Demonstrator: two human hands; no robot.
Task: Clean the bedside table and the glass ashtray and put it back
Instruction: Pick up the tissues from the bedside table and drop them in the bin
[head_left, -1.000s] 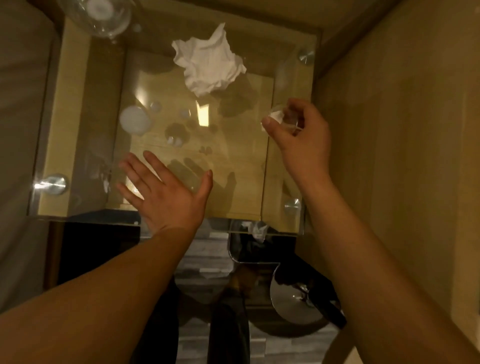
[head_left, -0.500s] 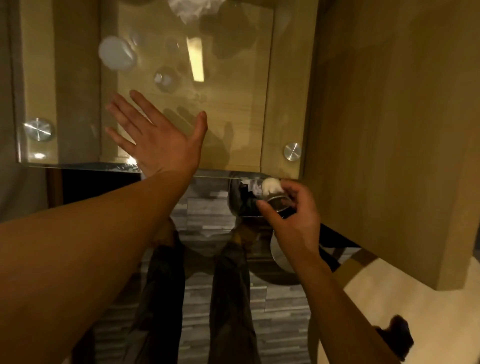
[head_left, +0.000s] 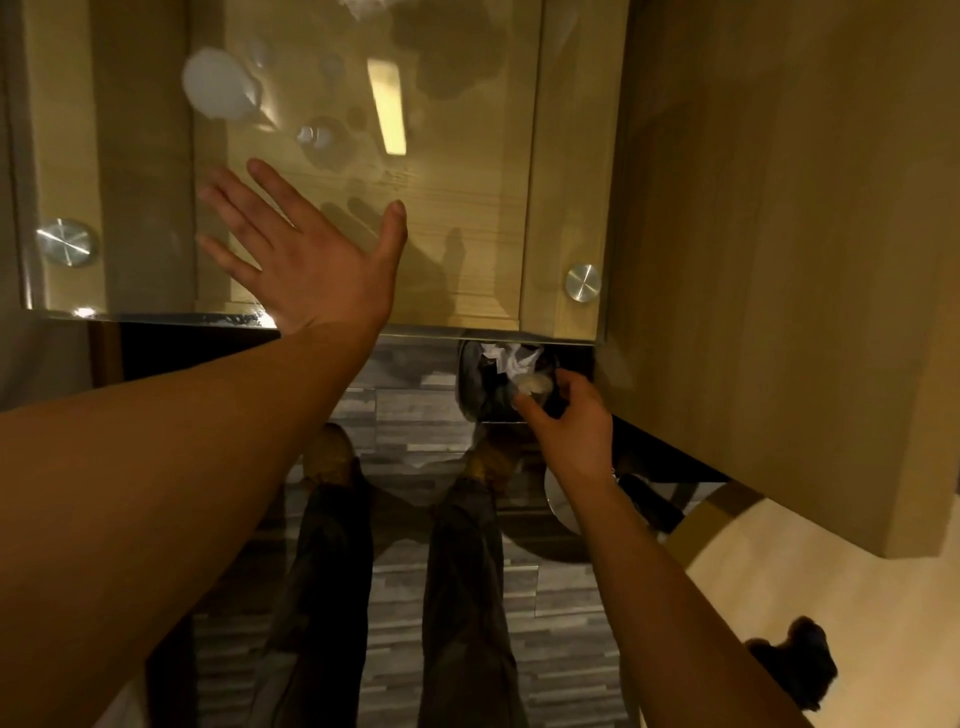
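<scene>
The bedside table (head_left: 467, 218) has a glass top over pale wood, with smears on it. My left hand (head_left: 306, 260) hovers flat over its front edge, fingers spread and holding nothing. My right hand (head_left: 576, 436) is below the table's front right corner. It grips the small glass ashtray (head_left: 535, 387), which holds something pale, over a dark bin (head_left: 475, 384). Crumpled white tissue (head_left: 511, 358) lies in the bin. A white tissue (head_left: 363, 4) on the table shows only at the top edge.
A tall wooden panel (head_left: 779, 260) stands close on the right of the table and bin. Metal studs (head_left: 66, 241) sit at the glass corners. My legs stand on grey plank floor (head_left: 550, 649). A shiny round lid (head_left: 558, 501) lies by the bin.
My right hand has carried the ashtray from above the table's right side down past the front edge to the bin. The view has tilted down. My left hand stays open over the glass.
</scene>
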